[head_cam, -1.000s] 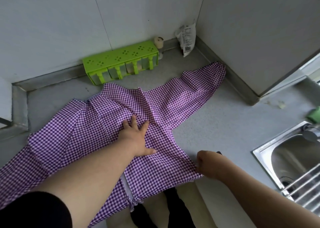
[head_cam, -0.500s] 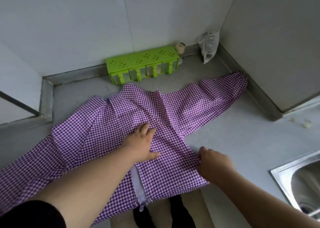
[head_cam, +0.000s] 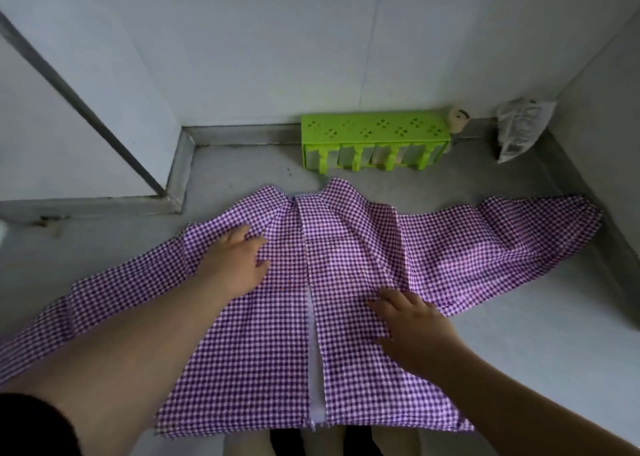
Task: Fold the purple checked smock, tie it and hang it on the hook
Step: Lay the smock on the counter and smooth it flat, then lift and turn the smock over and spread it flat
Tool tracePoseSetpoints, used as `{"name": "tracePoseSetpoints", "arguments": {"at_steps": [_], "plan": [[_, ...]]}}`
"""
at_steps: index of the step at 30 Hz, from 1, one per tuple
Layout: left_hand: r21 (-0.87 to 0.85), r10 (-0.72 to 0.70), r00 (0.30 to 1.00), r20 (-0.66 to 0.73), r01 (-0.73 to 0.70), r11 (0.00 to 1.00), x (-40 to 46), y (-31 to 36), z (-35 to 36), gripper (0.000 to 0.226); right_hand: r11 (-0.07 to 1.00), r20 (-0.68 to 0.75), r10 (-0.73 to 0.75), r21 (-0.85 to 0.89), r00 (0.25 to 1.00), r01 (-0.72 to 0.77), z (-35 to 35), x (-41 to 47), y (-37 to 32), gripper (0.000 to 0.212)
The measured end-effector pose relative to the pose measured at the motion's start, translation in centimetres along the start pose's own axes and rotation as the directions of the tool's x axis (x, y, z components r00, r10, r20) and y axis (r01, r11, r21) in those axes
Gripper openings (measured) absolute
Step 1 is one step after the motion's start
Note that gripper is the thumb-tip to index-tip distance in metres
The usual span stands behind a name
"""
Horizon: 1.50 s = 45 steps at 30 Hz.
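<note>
Pressing down flat on purple checked smock [head_cam: 346, 282]: left hand [head_cam: 235, 265], fingers straight, on left half of cloth, grasping nothing. Right hand [head_cam: 412, 327] also flat, fingers spread and relaxed, on right half near fold line. Smock lies spread on grey surface [head_cam: 519, 344], back slit in middle, one sleeve out to left, other out to right toward wall. Bottom edge hangs over front of surface. Green rack [head_cam: 374, 144] stands behind smock by wall. Small plastic bag [head_cam: 519, 130] leans in far right corner.
</note>
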State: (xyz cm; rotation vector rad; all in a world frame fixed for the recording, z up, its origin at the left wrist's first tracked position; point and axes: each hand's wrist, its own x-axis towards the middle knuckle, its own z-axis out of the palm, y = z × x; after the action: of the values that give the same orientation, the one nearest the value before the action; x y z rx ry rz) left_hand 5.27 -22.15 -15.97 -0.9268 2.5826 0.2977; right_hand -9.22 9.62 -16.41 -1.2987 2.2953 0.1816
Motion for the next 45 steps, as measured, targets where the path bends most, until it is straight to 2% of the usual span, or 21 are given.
{"name": "tracePoseSetpoints", "arguments": {"at_steps": [6, 9, 11, 13, 16, 19, 23, 25, 27, 31, 35, 38, 41, 43, 45], "plan": [[-0.104, -0.147, 0.989, 0.006, 0.147, 0.984, 2.0, -4.8, -0.8, 0.061, 1.000, -0.045, -0.019, -0.017, 0.999, 0.019, -2.7, 3.1, 1.3, 0.038], [-0.222, -0.144, 0.989, 0.038, 0.148, 0.964, 4.1, -5.7, -0.5, 0.083, 0.999, -0.123, 0.005, -0.045, 0.992, -0.011, -5.2, 7.0, 1.5, 0.043], [-0.271, -0.180, 0.983, 0.040, 0.184, 0.945, 4.7, -5.5, -0.5, 0.087, 0.998, -0.162, 0.059, -0.020, 0.985, -0.063, -6.8, 9.8, 1.6, 0.045], [-0.235, -0.230, 0.971, 0.066, 0.239, 0.942, 4.6, -4.9, -1.0, 0.074, 0.990, -0.149, 0.141, 0.052, 0.979, -0.135, -7.8, 12.0, 1.8, 0.045], [-0.204, -0.220, 0.967, 0.125, 0.242, 0.949, 4.2, -4.1, -1.5, 0.044, 0.965, -0.101, 0.219, 0.168, 0.971, -0.200, -7.7, 13.9, 2.5, 0.054], [-0.208, -0.225, 0.960, 0.165, 0.256, 0.944, 4.1, -4.7, -0.9, 0.032, 0.935, -0.074, 0.304, 0.216, 0.950, -0.282, -7.5, 14.1, 3.0, 0.062], [-0.143, -0.243, 0.954, 0.174, 0.268, 0.953, 2.9, -5.8, -1.2, 0.033, 0.910, 0.036, 0.341, 0.239, 0.939, -0.339, -7.3, 13.7, 3.8, 0.046], [-0.115, -0.238, 0.955, 0.175, 0.260, 0.959, 2.4, -6.3, -1.7, 0.037, 0.910, 0.061, 0.351, 0.211, 0.934, -0.356, -6.8, 13.4, 4.9, 0.048], [-0.111, -0.221, 0.962, 0.163, 0.240, 0.964, 1.8, -6.6, -2.6, 0.040, 0.881, 0.084, 0.393, 0.252, 0.916, -0.401, -6.9, 13.0, 5.6, 0.048], [-0.202, -0.223, 0.963, 0.153, 0.252, 0.946, 0.9, -6.7, -4.5, 0.041, 0.839, 0.045, 0.439, 0.337, 0.897, -0.428, -8.3, 11.3, 5.3, 0.034], [-0.356, -0.172, 0.958, 0.229, 0.247, 0.901, -0.1, -6.1, -7.1, 0.046, 0.812, -0.011, 0.457, 0.412, 0.889, -0.412, -9.5, 9.8, 4.3, 0.028], [-0.435, -0.142, 0.946, 0.290, 0.263, 0.861, -1.5, -5.4, -9.1, 0.050, 0.703, -0.036, 0.508, 0.595, 0.861, -0.390, -9.9, 8.7, 3.6, 0.018], [-0.508, -0.109, 0.938, 0.329, 0.273, 0.817, -3.2, -5.1, -11.0, 0.043, 0.546, -0.032, 0.591, 0.751, 0.806, -0.370, -10.7, 7.1, 2.6, 0.014], [-0.573, -0.089, 0.938, 0.336, 0.279, 0.771, -4.5, -5.3, -12.3, 0.036, 0.431, -0.019, 0.599, 0.850, 0.801, -0.303, -11.7, 5.9, 1.7, 0.007], [-0.648, -0.084, 0.930, 0.359, 0.313, 0.695, -5.5, -5.6, -13.4, 0.037, 0.326, 0.011, 0.587, 0.912, 0.810, -0.249, -12.8, 4.8, 1.1, 0.010]]}}
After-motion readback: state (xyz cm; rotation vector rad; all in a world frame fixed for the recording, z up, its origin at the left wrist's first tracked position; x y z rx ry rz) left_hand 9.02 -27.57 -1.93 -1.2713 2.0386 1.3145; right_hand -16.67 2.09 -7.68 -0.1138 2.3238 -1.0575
